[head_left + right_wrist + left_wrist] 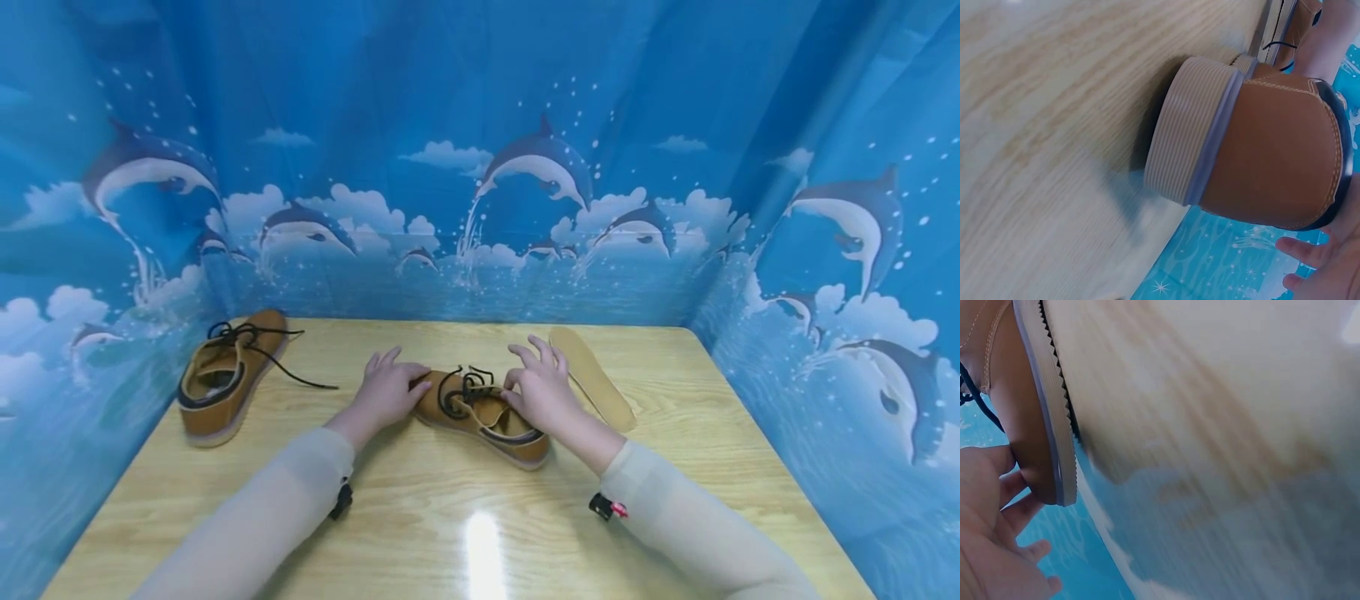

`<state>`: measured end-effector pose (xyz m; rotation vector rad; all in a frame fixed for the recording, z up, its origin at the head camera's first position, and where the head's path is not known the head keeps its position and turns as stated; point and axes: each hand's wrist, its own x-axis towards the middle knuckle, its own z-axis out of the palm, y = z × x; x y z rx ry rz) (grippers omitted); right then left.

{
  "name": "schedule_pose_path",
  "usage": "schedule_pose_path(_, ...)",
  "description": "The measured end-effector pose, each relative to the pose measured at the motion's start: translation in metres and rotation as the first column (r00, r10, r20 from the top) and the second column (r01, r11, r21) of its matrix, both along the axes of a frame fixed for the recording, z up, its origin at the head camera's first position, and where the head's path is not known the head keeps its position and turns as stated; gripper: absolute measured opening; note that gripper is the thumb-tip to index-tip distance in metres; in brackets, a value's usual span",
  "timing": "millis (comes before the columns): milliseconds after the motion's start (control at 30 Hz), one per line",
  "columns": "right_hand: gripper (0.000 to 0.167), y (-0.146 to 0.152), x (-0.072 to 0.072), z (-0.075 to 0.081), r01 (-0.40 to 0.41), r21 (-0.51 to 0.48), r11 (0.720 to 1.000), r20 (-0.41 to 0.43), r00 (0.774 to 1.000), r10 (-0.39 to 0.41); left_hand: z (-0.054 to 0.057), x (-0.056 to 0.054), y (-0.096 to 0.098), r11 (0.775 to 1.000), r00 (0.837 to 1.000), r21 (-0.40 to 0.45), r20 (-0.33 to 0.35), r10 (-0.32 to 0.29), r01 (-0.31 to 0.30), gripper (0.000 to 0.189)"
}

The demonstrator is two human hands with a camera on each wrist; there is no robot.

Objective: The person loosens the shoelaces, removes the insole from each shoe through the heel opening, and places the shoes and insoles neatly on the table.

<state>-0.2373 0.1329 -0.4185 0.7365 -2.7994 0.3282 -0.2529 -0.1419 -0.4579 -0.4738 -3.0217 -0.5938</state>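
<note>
A brown leather lace-up shoe (517,446) sits sole down on the table, toe to the left, its black laces (474,383) loose over the tongue. My left hand (387,390) grips the toe, thumb and fingers round its tip; the left wrist view shows the shoe's toe (1025,444) between them. At the far side of the shoe's opening, my right hand (543,387) pinches the edge with thumb and forefinger, other fingers spread. The right wrist view shows the heel (1272,150) and ridged sole, with the pinching fingertips hidden. A tan insole (596,379) lies just beyond my right hand.
A second brown shoe (228,392) stands at the table's left edge, one black lace trailing right across the wood. The wooden table (420,533) is bordered at the back and sides by a blue dolphin-print curtain (420,100).
</note>
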Motion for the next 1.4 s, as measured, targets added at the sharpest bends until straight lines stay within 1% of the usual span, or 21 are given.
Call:
schedule_pose_path(167, 0.01, 0.0, -0.005, -0.001, 0.002, -0.01, 1.0, 0.014, 1.0, -0.002, -0.002, 0.009, 0.001, 0.999, 0.999, -0.016, -0.032, 0.035, -0.036, 0.039)
schedule_pose_path(333, 0.01, -0.001, -0.011, -0.003, 0.015, -0.001, 1.0, 0.011, 1.0, -0.015, 0.002, 0.019, 0.003, 0.997, 0.996, -0.028, -0.049, 0.077, -0.078, 0.038)
schedule_pose_path(400, 0.01, -0.001, -0.012, -0.002, 0.021, 0.008, 1.0, 0.003, 1.0, -0.021, 0.003, 0.021, 0.004, 0.995, 0.995, -0.038, -0.048, 0.093, -0.094, 0.038)
schedule_pose_path(533, 0.009, 0.002, -0.013, -0.002, 0.018, 0.015, 1.0, 0.009, 1.0, -0.018, 0.0, 0.023, 0.006, 0.992, 0.992, -0.056, -0.065, 0.107, -0.111, 0.039)
schedule_pose_path(633, 0.01, 0.007, -0.012, 0.001, 0.022, 0.003, 1.0, 0.032, 0.999, -0.022, -0.003, 0.024, 0.005, 0.993, 0.992, -0.058, -0.08, 0.095, -0.099, 0.042)
schedule_pose_path(700, 0.013, 0.012, -0.011, 0.004, 0.035, -0.004, 0.999, 0.033, 0.999, -0.035, -0.004, 0.025, 0.003, 0.996, 0.994, -0.043, -0.082, 0.077, -0.08, 0.045)
schedule_pose_path(833, 0.015, 0.021, -0.008, 0.009, 0.071, -0.001, 0.998, 0.03, 0.997, -0.07, -0.004, 0.026, -0.003, 1.0, 0.996, 0.0, -0.089, 0.018, -0.018, 0.051)
schedule_pose_path(933, 0.015, 0.025, -0.007, 0.01, 0.091, 0.025, 0.996, 0.054, 0.994, -0.092, -0.003, 0.026, -0.008, 0.999, 0.995, 0.007, -0.096, -0.034, 0.035, 0.052)
schedule_pose_path(1033, 0.016, 0.026, -0.006, 0.01, 0.093, 0.042, 0.995, 0.085, 0.992, -0.096, -0.003, 0.026, -0.011, 0.998, 0.995, 0.001, -0.078, -0.068, 0.069, 0.052)
schedule_pose_path(1133, 0.017, 0.025, -0.006, 0.008, 0.087, 0.043, 0.995, 0.104, 0.99, -0.091, -0.003, 0.026, -0.013, 0.996, 0.995, -0.003, -0.047, -0.086, 0.086, 0.052)
schedule_pose_path(1267, 0.014, 0.025, -0.008, 0.005, 0.09, 0.04, 0.995, 0.098, 0.991, -0.093, -0.002, 0.026, -0.016, 0.995, 0.995, -0.024, -0.014, -0.095, 0.094, 0.054)
schedule_pose_path(1400, 0.012, 0.025, -0.012, 0.003, 0.096, 0.038, 0.995, 0.091, 0.991, -0.1, 0.001, 0.026, -0.018, 0.993, 0.994, -0.052, -0.001, -0.108, 0.108, 0.057)
